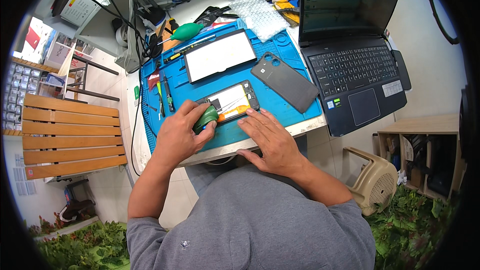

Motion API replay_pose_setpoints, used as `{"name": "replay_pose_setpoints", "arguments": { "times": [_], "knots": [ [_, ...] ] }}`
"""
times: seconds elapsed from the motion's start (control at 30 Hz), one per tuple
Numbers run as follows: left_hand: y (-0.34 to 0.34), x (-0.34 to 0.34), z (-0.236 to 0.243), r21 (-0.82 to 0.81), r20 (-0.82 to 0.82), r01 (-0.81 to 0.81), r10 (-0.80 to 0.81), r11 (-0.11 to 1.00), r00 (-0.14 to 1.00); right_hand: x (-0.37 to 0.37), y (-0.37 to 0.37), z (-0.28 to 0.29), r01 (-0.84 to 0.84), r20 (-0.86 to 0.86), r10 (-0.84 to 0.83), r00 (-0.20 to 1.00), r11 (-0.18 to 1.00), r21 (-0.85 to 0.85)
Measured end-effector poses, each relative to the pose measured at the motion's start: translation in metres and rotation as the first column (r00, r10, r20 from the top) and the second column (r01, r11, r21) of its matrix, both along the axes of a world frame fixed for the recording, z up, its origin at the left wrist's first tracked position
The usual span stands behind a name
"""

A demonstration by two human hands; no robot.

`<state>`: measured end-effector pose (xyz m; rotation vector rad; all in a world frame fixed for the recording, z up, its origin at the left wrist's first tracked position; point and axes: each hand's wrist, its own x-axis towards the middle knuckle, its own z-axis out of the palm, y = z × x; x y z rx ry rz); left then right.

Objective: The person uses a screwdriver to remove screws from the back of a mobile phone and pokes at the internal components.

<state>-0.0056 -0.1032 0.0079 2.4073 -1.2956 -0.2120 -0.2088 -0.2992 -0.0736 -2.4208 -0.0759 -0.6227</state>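
An opened smartphone (232, 101) lies on a blue work mat (177, 77), its inside showing a pale panel, an orange strip and dark parts. My left hand (182, 130) is closed around a dark green rounded tool (206, 119) over the phone's left end; its exact kind is unclear. My right hand (272, 142) is open, fingers stretched out, with the fingertips by the phone's right lower edge. A dark grey phone back cover (286, 82) with camera holes lies to the right. Behind the phone sits a white rectangular panel with black edges (220, 56).
An open laptop (355, 70) stands at the right. Left on the mat lie pen-like tools (168, 92); behind are a green air blower bulb (187, 31) and bubble wrap (257, 14). Black cables (134, 35) hang at the left. A beige stool (372, 182) stands lower right.
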Motion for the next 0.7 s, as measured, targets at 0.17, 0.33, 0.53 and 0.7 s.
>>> {"name": "replay_pose_setpoints", "arguments": {
  "times": [0.17,0.33,0.53,0.7],
  "knots": [
    [-0.0005,0.0017,0.0005,0.004,0.009,-0.008,0.008,1.0,1.0,0.0001,0.0002,0.0008,-0.001,0.003,0.001,1.0,1.0,0.001],
    [-0.0006,-0.0013,0.0034,0.028,-0.005,-0.014,0.014,1.0,1.0,-0.0003,0.0,0.0018,-0.003,-0.002,0.003,1.0,1.0,0.004],
    [-0.0023,0.0023,0.0003,-0.002,0.01,-0.012,0.012,1.0,1.0,-0.0001,-0.0002,0.0017,-0.005,0.002,0.005,1.0,1.0,0.005],
    [-0.004,0.0027,0.0008,-0.011,0.022,0.001,0.0,1.0,1.0,-0.0005,0.0,0.0003,-0.002,0.002,0.002,1.0,1.0,0.008]
  ]
}}
